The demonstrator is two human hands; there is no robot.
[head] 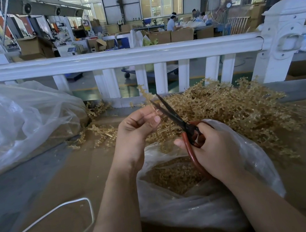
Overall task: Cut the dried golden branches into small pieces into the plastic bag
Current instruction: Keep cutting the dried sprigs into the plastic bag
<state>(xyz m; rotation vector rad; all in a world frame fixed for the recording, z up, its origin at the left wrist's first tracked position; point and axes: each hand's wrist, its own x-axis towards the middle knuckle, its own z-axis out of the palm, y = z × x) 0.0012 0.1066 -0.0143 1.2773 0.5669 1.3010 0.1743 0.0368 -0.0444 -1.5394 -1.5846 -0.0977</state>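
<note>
Sprig (145, 95) looked light and brittle, best pinched near its base as the left hand (136, 126) did, while the right hand (210, 147) gripped red-handled scissors (171, 113) above the plastic bag (192, 209).

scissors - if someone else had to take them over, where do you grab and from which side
Take the scissors by the red handle loops, from the near right, where the right hand holds them now. The dark blades point up and away toward the left hand and its branch, so keep off that end.
</note>
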